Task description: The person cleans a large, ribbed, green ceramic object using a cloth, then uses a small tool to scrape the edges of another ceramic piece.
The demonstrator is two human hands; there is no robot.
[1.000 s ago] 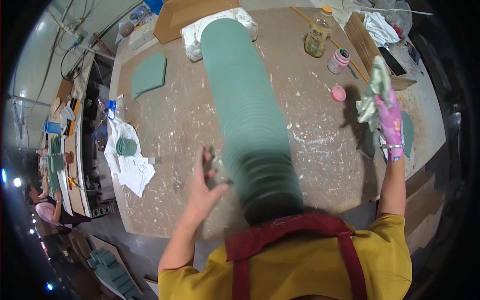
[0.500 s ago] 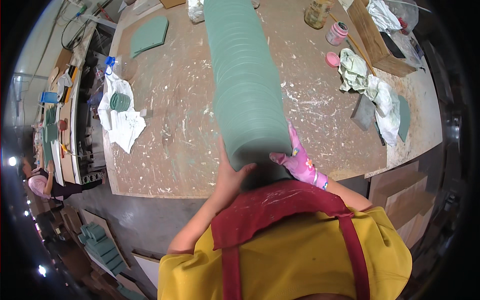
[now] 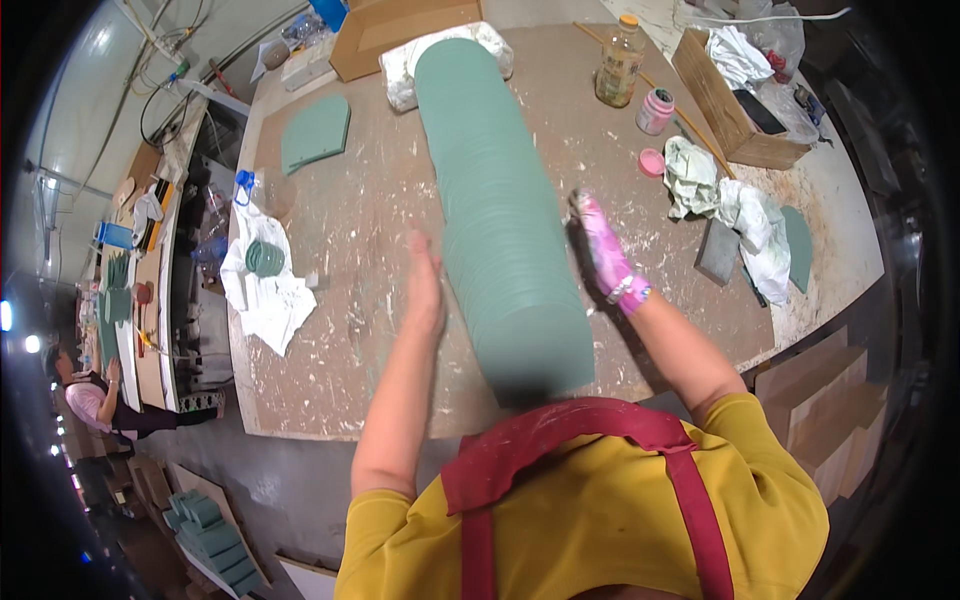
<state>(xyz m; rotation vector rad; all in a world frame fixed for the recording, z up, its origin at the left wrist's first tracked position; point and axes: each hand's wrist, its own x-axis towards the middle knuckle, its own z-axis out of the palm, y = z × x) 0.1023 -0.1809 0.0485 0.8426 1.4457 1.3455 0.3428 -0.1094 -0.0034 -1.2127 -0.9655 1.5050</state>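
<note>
A long row of thin, round-ended green sheets (image 3: 505,215), closely overlapped, runs from my body to the far side of the table. Its far end rests against a white wrapped block (image 3: 400,88). To the left of the row is my bare left hand (image 3: 424,285), fingers stretched out and nothing in it. My right hand (image 3: 603,245), in a pink flowered glove, is on the other side, its fingers extended and also without anything in them. A narrow gap separates each hand from the sheets. The row's near end lies in shadow against my red apron (image 3: 560,430).
Left on the table are another green piece (image 3: 318,132) and a white cloth (image 3: 262,300) with a small green stack (image 3: 265,258). Right stand a glass bottle (image 3: 619,68), a pink jar (image 3: 656,111), a grey block (image 3: 717,252) and a wooden box (image 3: 735,120). A co-worker (image 3: 95,400) stands far left.
Both hands have let go of the near end of the row, moved apart and reached farther forward along its sides. The view has tilted up, showing the far end.
</note>
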